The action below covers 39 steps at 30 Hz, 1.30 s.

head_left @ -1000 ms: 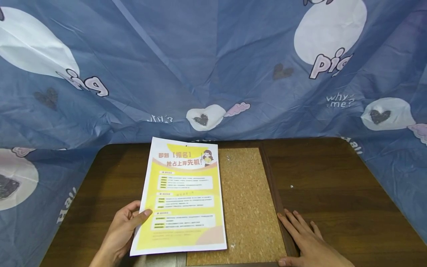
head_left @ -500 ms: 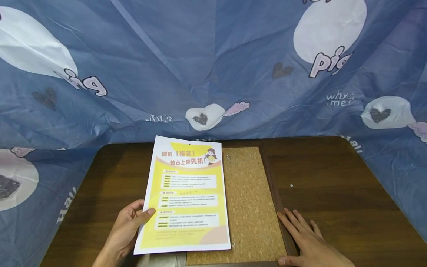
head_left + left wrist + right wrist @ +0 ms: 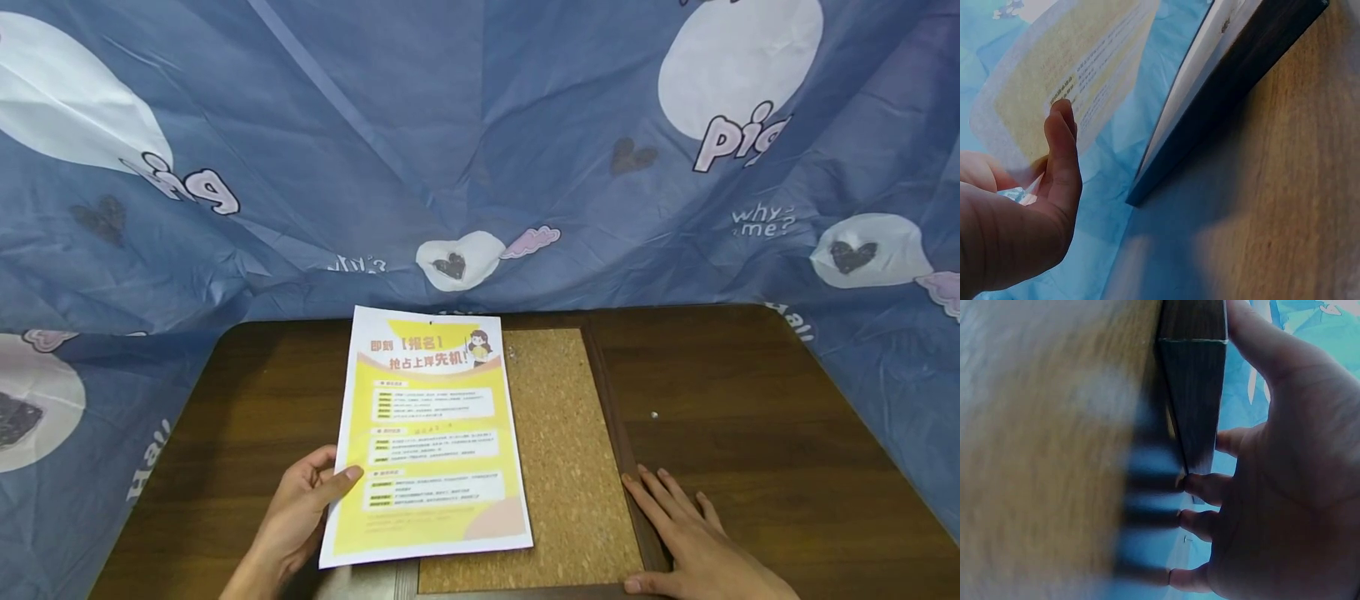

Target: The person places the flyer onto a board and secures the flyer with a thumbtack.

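Observation:
In the head view my left hand (image 3: 296, 512) pinches a yellow and white printed poster (image 3: 427, 467) by its left edge, thumb on the front. The poster is tilted up over a wood-framed board and covers much of its left side. In the left wrist view, fingers (image 3: 1063, 140) lie behind the sheet, above the board's frame (image 3: 1210, 106). The bare cork (image 3: 570, 467) shows to the poster's right. My right hand (image 3: 697, 542) rests at the board's lower right corner, fingers straight along the frame (image 3: 611, 417) and thumb at its near edge.
A clear pushpin (image 3: 512, 352) sits near the top of the cork. Another small clear pin (image 3: 654, 415) lies on the dark wooden table (image 3: 750, 400) right of the board. A blue printed cloth (image 3: 570, 167) hangs behind the table.
My left hand has moved the poster a little to the right, so it covers more of the cork, including a pin near the bottom. My right hand has stayed in place.

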Tool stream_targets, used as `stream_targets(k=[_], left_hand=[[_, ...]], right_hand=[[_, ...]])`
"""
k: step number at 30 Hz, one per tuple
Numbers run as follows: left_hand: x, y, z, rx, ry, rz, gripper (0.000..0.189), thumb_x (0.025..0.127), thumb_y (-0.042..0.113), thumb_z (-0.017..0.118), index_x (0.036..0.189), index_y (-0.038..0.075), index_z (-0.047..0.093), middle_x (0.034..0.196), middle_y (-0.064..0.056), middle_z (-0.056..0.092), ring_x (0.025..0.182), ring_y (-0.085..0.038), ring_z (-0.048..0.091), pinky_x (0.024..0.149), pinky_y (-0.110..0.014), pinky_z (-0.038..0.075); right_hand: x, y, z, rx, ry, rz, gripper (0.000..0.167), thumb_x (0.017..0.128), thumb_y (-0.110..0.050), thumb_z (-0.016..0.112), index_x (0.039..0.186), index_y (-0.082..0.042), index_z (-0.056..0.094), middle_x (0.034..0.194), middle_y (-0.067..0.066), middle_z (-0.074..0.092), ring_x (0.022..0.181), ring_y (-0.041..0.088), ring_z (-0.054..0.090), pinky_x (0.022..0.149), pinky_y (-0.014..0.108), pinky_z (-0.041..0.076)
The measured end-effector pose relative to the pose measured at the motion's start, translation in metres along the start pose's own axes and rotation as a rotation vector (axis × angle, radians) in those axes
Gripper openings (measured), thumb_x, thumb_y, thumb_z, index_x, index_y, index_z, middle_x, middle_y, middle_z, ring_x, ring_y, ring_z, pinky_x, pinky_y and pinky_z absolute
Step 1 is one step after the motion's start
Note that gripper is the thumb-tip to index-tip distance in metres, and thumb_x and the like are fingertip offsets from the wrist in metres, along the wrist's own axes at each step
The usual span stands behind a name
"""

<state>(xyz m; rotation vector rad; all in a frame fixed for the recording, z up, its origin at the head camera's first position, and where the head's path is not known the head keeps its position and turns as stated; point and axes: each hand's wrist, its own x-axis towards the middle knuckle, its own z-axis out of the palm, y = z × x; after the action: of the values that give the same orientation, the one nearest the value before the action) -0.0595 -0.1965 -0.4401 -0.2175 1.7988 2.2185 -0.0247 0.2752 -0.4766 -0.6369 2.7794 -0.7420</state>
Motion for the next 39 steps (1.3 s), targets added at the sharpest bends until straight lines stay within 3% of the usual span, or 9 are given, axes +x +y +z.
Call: stream_targets(k=[8, 17, 26, 39], left_hand=[[0.004, -0.004, 0.005, -0.004, -0.001, -0.009, 0.024, 0.097, 0.000, 0.059, 0.118, -0.008, 0.052, 0.099, -0.014, 0.074, 0.084, -0.027, 0.073, 0.068, -0.035, 0.059], [0.006, -0.003, 0.015, -0.017, -0.014, -0.014, 0.020, 0.096, -0.001, 0.058, 0.115, -0.008, 0.052, 0.098, -0.015, 0.074, 0.084, -0.026, 0.073, 0.068, -0.035, 0.059], [0.008, -0.005, 0.022, -0.034, 0.035, -0.022, 0.021, 0.096, -0.003, 0.057, 0.116, -0.008, 0.052, 0.097, -0.015, 0.074, 0.083, -0.027, 0.073, 0.068, -0.035, 0.059], [0.011, -0.009, 0.030, -0.050, 0.041, -0.026, 0.018, 0.094, -0.005, 0.057, 0.112, -0.008, 0.052, 0.096, -0.016, 0.074, 0.082, -0.027, 0.073, 0.068, -0.035, 0.059]], right_hand=[[-0.001, 0.000, 0.000, -0.031, 0.022, -0.031, 0.108, 0.076, -0.061, 0.076, 0.159, -0.019, 0.021, 0.156, 0.027, 0.026, 0.137, 0.058, 0.022, 0.085, 0.084, 0.023], [-0.001, 0.000, 0.001, -0.012, 0.018, -0.007, 0.109, 0.075, -0.060, 0.077, 0.159, -0.019, 0.021, 0.156, 0.027, 0.026, 0.138, 0.057, 0.021, 0.086, 0.084, 0.021], [-0.001, 0.000, -0.001, -0.021, 0.004, -0.024, 0.108, 0.077, -0.061, 0.075, 0.159, -0.019, 0.019, 0.156, 0.027, 0.025, 0.137, 0.058, 0.021, 0.084, 0.085, 0.022], [-0.001, 0.000, 0.000, -0.008, 0.011, -0.031, 0.107, 0.078, -0.061, 0.074, 0.159, -0.020, 0.019, 0.156, 0.027, 0.025, 0.137, 0.059, 0.021, 0.084, 0.084, 0.021]])
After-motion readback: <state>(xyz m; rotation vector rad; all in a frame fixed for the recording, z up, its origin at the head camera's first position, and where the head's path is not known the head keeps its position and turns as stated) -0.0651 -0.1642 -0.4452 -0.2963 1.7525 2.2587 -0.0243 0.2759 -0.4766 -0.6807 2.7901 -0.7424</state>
